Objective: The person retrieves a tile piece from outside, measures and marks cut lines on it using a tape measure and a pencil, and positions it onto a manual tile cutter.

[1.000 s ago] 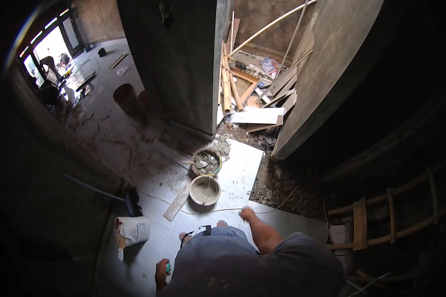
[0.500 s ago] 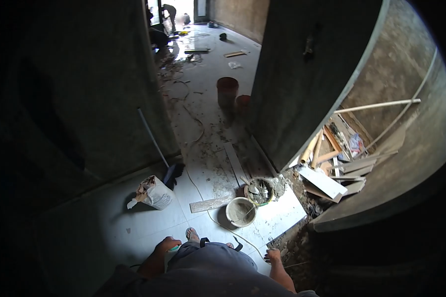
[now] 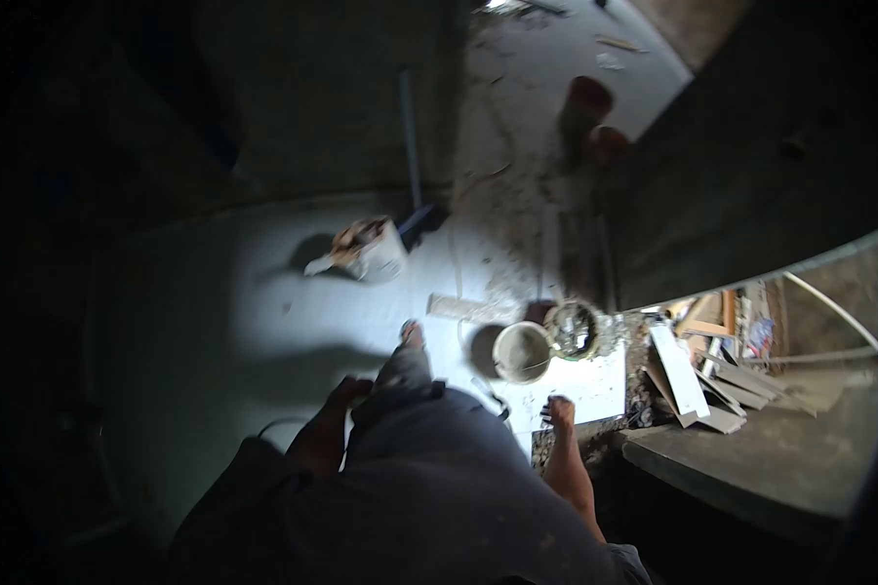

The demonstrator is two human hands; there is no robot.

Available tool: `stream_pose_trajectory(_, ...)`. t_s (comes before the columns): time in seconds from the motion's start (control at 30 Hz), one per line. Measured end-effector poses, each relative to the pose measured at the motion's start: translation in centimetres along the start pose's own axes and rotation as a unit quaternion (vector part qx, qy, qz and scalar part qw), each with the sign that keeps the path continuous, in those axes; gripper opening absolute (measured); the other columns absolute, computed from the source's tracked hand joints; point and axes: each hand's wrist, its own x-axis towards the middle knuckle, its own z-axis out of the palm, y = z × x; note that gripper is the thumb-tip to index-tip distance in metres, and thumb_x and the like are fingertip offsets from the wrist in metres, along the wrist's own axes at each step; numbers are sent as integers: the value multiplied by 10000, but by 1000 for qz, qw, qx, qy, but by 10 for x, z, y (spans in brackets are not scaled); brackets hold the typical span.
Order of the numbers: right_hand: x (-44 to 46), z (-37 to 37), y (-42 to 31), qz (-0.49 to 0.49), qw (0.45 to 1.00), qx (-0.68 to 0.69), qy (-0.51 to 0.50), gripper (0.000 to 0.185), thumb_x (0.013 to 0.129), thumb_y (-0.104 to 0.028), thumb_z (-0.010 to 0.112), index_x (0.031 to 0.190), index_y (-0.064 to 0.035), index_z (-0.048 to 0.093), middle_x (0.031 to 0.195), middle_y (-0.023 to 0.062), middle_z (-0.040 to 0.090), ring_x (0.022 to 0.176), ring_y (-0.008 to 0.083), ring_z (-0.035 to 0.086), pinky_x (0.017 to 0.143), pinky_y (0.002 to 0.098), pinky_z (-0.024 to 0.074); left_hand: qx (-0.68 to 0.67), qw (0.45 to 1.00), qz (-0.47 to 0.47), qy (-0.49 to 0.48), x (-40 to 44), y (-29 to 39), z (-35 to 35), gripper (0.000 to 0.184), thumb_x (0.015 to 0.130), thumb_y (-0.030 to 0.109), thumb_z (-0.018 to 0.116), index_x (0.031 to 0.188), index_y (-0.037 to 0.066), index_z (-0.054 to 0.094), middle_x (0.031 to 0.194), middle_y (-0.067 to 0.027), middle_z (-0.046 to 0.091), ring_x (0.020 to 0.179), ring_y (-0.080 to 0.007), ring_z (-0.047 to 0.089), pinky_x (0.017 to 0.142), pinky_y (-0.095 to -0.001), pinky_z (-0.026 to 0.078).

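Patchily lit, the pale floor [image 3: 195,312] meets dark walls [image 3: 332,127], right hand [image 3: 559,411] slackly half-spread, left hand [image 3: 349,392] too shadowed to tell.

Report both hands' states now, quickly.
Left hand: too dark to tell its grip or contents.
Right hand: loosely curled, no held object visible; open or closed unclear.

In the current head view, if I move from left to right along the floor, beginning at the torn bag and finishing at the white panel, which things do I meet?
Torn bag → flat plank → pale bucket → rubble-filled bucket → white panel.
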Motion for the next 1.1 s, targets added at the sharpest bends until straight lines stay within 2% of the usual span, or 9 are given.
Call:
stream_pose_trajectory(0.03,-3,21,-19,4,1000,20,-12,281,920,-282,602,1064,-40,608,869,114,663,698,239,667,588,378,551,-280,960,0,11,-3,15,-2,304,863,367,684,928,71,718,847,-87,687,764,-130,588,729,-352,478)
stream_pose_trajectory(0.1,-12,65,-65,56,997,-50,-5,355,912,-263,596,1175,-26,575,901,132,662,707,264,673,580,371,545,66,986,-154,3,37,11,-18,347,855,383,713,950,49,727,783,-48,651,675,-157,601,595,-364,508)
stream_pose_trajectory(0.23,-21,107,-99,60,985,-154,-56,383,919,-252,609,1194,13,578,920,179,684,704,245,692,573,345,553,98,960,-258,36,28,164,-97,416,795,439,670,866,30,700,693,-83,633,596,-198,608,484,-397,520)
stream_pose_trajectory(0.7,-26,57,-98,-51,987,-137,64,205,833,-212,625,724,-41,599,605,78,605,498,208,579,436,362,442,-69,997,-20,-9,181,79,-213,373,744,436,715,786,66,698,642,-67,603,548,-185,564,446,-388,449)
stream_pose_trajectory(0.73,-23,51,-76,-88,983,-157,48,238,822,-236,647,691,-41,615,624,95,628,537,241,618,452,380,471,40,988,-152,-7,178,133,-219,388,741,426,701,799,43,696,667,-83,620,575,-197,594,484,-391,480)
stream_pose_trajectory(0.77,-24,51,-66,69,992,99,26,263,813,-236,672,649,-38,618,634,115,631,570,266,638,475,390,494,39,985,-167,-3,179,171,-221,413,737,420,690,821,16,692,702,-108,637,609,-221,620,523,-402,506)
stream_pose_trajectory(0.87,16,57,-25,232,971,-38,37,147,893,-85,607,978,-11,700,768,121,675,590,244,673,475,355,532,41,968,-245,-24,224,195,-213,448,728,441,685,801,-1,672,751,-94,631,681,-239,628,582,-430,532)
stream_pose_trajectory(0.97,9,74,-99,39,975,212,-57,157,932,-159,597,896,-40,693,739,104,668,599,229,668,483,384,532,113,980,-161,-37,244,243,-204,377,823,416,642,897,48,683,821,-154,688,679,-264,682,551,-424,580)
stream_pose_trajectory(1.1,123,81,-214,299,949,-105,14,198,928,-206,623,1064,-62,622,849,119,674,649,266,682,548,400,544,-35,977,-209,-17,300,245,-189,520,756,554,699,768,35,685,727,-64,647,651,-215,614,566,-401,521)
